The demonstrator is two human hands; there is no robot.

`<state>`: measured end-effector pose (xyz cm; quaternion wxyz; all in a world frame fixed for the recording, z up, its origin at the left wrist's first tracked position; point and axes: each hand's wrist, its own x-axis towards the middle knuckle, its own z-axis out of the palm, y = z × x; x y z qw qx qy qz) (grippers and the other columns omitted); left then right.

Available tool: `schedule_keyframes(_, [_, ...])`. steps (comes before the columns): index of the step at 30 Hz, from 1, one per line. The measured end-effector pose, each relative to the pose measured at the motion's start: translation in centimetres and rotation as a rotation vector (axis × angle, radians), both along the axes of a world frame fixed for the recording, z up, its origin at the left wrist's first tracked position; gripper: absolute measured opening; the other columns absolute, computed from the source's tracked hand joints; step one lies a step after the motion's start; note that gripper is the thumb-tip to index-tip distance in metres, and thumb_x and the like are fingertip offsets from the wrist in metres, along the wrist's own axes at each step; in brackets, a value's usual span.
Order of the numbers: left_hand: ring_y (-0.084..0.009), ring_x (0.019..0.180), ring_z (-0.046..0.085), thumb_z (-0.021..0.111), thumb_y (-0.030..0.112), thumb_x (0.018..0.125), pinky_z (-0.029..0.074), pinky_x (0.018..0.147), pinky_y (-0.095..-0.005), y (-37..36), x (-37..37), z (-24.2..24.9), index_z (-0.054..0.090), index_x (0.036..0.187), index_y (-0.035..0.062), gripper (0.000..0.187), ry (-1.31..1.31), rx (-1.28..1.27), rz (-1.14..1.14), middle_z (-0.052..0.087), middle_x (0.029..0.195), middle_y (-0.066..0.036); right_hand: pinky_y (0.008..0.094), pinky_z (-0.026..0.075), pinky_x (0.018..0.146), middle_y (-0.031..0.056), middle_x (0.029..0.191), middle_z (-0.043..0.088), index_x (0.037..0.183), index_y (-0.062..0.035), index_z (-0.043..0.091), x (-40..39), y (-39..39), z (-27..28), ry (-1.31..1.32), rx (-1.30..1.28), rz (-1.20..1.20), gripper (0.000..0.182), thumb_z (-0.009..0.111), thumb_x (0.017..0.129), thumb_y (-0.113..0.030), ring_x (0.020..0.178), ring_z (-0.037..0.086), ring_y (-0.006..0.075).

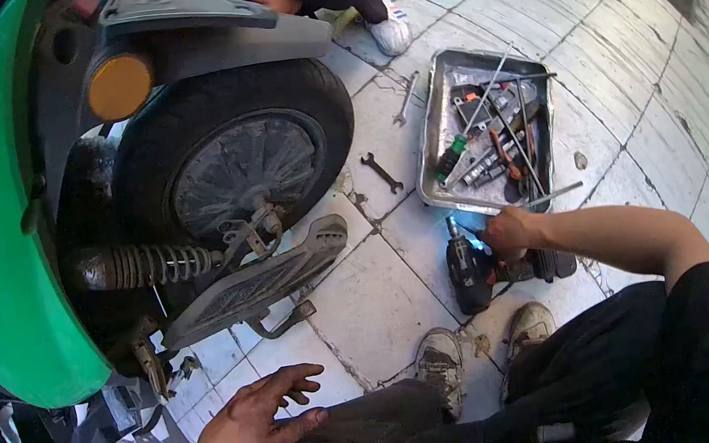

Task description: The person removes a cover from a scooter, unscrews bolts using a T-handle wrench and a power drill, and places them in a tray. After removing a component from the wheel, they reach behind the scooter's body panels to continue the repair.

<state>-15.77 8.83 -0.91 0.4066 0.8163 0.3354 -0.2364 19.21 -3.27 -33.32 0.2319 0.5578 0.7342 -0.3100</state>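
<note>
My right hand point(510, 233) is closed at the handle of a cordless impact wrench point(470, 276). The wrench is down by the floor in front of my shoes, a socket on its nose and its work light lit. Part of its handle is hidden under my hand. My left hand point(265, 418) hangs above my left knee, fingers apart and holding nothing. To its upper left stands a green scooter, with its rear wheel point(249, 159), a coil-spring shock absorber point(150, 263) and a footrest-like arm point(258, 282) showing.
A metal tray point(429, 155) of screwdrivers, pliers and sockets sits beyond the wrench. Two open-ended wrenches, a dark one point(382, 172) and a silver one point(406, 99), lie on the tiles left of it. Another person's shoe point(390, 30) is at the top, behind the wheel.
</note>
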Motion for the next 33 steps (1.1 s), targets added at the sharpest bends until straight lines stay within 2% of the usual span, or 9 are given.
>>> schedule_keyframes(13, [-0.0226,0.095,0.067,0.075,0.023,0.085,0.054,0.082,-0.0350,-0.3,-0.5,0.4,0.052,0.132,0.0071,0.054,0.042,0.016,0.040,0.068,0.108,-0.012,0.0404,0.056,0.070,0.0100,0.089,0.072,0.100,-0.0084,0.070,-0.1,-0.2,-0.6,-0.007,0.067,-0.069,0.048,0.078,0.072,-0.047,0.086,0.071,0.0266])
schedule_keyframes(16, [-0.0222,0.095,0.067,0.075,0.023,0.085,0.054,0.082,-0.0350,-0.4,-1.0,0.3,0.051,0.132,0.0065,0.055,0.037,-0.026,0.050,0.068,0.109,-0.013,0.0406,0.056,0.069,0.0088,0.089,0.073,0.097,-0.0091,0.071,-0.1,-0.5,-0.3,0.018,0.131,-0.066,0.051,0.074,0.075,-0.054,0.086,0.071,0.0262])
schedule_keyframes(19, [-0.0223,0.095,0.067,0.075,0.021,0.085,0.054,0.081,-0.0350,-0.4,-0.8,0.5,0.051,0.131,0.0052,0.055,0.036,-0.038,0.014,0.068,0.108,-0.014,0.0419,0.056,0.071,0.0100,0.092,0.072,0.100,-0.0085,0.070,-0.7,-0.2,1.1,-0.033,-0.072,-0.109,0.058,0.068,0.078,-0.061,0.088,0.071,0.0280])
schedule_keyframes(21, [-0.0227,0.096,0.067,0.075,0.019,0.084,0.054,0.081,-0.0350,-0.5,-0.9,0.5,0.051,0.131,0.0048,0.055,0.056,0.006,0.009,0.068,0.109,-0.014,0.0448,0.056,0.073,0.0156,0.093,0.071,0.117,-0.0052,0.061,-1.1,-0.5,1.8,-0.002,-0.081,-0.009,0.057,0.068,0.080,-0.048,0.087,0.070,0.0342])
schedule_keyframes(22, [-0.0227,0.096,0.067,0.075,0.019,0.084,0.054,0.081,-0.0350,-0.5,-1.1,0.4,0.051,0.131,0.0048,0.055,0.053,-0.003,0.002,0.068,0.109,-0.014,0.0460,0.055,0.075,0.0186,0.101,0.069,0.131,-0.0053,0.050,-1.4,-0.3,2.2,0.025,-0.193,-0.060,0.075,0.070,0.077,-0.052,0.092,0.068,0.0361])
schedule_keyframes(23, [-0.0231,0.096,0.067,0.075,0.018,0.084,0.054,0.081,-0.0352,-0.4,-1.3,0.3,0.051,0.131,0.0047,0.055,0.044,-0.017,0.008,0.068,0.109,-0.014,0.0460,0.055,0.075,0.0186,0.101,0.069,0.131,-0.0053,0.050,-1.6,-1.0,2.0,0.028,-0.203,-0.074,0.075,0.070,0.077,-0.052,0.092,0.068,0.0361])
schedule_keyframes(25, [-0.0234,0.096,0.067,0.074,0.017,0.084,0.054,0.081,-0.0354,-0.5,-1.2,0.3,0.050,0.132,0.0046,0.055,0.047,-0.050,0.000,0.068,0.109,-0.015,0.0464,0.055,0.077,0.0243,0.110,0.064,0.145,-0.0062,0.033,-2.3,-2.8,1.3,0.044,-0.037,-0.219,0.096,0.073,0.073,-0.056,0.098,0.066,0.0380])
schedule_keyframes(26, [-0.0237,0.096,0.067,0.074,0.015,0.082,0.053,0.081,-0.0354,-0.7,-1.0,0.5,0.052,0.130,0.0036,0.054,0.043,-0.030,-0.004,0.069,0.109,-0.014,0.0466,0.054,0.081,0.0284,0.116,0.060,0.152,-0.0060,0.016,-1.9,-3.0,0.8,0.033,-0.086,-0.149,0.114,0.075,0.069,-0.057,0.102,0.064,0.0401])
schedule_keyframes(33, [-0.0241,0.094,0.068,0.074,0.013,0.079,0.051,0.082,-0.0359,-0.7,-1.0,0.7,0.052,0.129,0.0031,0.056,0.065,-0.003,-0.019,0.070,0.108,-0.014,0.0447,0.054,0.083,0.0310,0.115,0.058,0.151,0.0033,0.011,-1.9,-4.1,-0.9,0.143,-0.117,-0.304,0.116,0.075,0.071,-0.051,0.101,0.063,0.0409])
